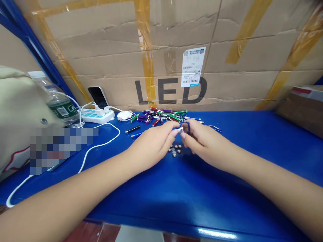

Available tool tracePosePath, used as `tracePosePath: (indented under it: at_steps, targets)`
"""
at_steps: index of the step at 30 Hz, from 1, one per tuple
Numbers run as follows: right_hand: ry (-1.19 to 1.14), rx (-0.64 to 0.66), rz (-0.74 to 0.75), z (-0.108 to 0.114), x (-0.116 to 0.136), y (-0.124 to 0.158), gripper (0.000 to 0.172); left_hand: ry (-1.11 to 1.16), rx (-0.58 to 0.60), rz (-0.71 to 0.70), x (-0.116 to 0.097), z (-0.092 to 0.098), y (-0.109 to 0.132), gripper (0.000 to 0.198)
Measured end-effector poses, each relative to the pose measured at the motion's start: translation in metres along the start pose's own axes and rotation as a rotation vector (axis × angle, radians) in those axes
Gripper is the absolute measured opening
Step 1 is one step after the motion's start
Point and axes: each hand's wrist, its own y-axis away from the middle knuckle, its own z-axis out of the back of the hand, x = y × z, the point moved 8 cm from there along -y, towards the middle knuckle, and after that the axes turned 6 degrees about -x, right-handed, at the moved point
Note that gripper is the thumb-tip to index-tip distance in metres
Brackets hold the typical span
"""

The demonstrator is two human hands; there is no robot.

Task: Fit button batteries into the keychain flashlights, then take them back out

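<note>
In front of me my hands meet over the table. My left hand (161, 139) is closed, thumb and fingertips pinching the silver end of a small keychain penlight (180, 130). Closed on the same piece from the other side is my right hand (198, 136), with a blue carabiner clip (186, 125) looped by its fingers. The rest of the penlight is hidden by my fingers. Just below the hands lie several button cells (176, 150). Behind them is a pile of coloured keychain penlights (161, 116), with a black penlight (133, 129) and a blue one (137, 135) lying apart to the left.
A white power strip (97, 115) with plugs and a trailing white cable (88, 153) lies left. Beside it are a phone (98, 96), a water bottle (63, 107) and a beige bag (20, 117). A large cardboard box (113, 50) backs the blue table (156, 191).
</note>
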Motion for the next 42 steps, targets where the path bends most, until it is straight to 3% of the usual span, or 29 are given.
tracePosePath:
  at_steps: [5, 16, 19, 27, 35, 42]
  targets:
    - [0.176, 0.048, -0.032, -0.003, -0.002, 0.003, 0.016, -0.039, -0.029, 0.069, 0.000, 0.003, 0.001, 0.032]
    - [0.598, 0.076, 0.004, 0.004, 0.002, 0.004, 0.019, 0.012, -0.044, 0.065, -0.002, 0.005, 0.001, 0.029]
    - [0.514, 0.056, 0.017, 0.004, 0.001, 0.003, 0.015, 0.013, -0.030, 0.039, -0.003, 0.003, 0.001, 0.027]
    - [-0.068, -0.104, -0.030, 0.009, 0.005, 0.003, 0.023, -0.006, -0.024, 0.011, -0.003, 0.000, 0.002, 0.026]
    - [-0.091, -0.169, -0.017, 0.017, 0.012, 0.003, 0.024, -0.215, -0.043, -0.111, -0.014, 0.002, 0.002, 0.025]
    - [-0.179, -0.171, -0.046, 0.013, 0.011, 0.005, 0.025, -0.537, -0.086, -0.333, -0.028, 0.004, 0.005, 0.029]
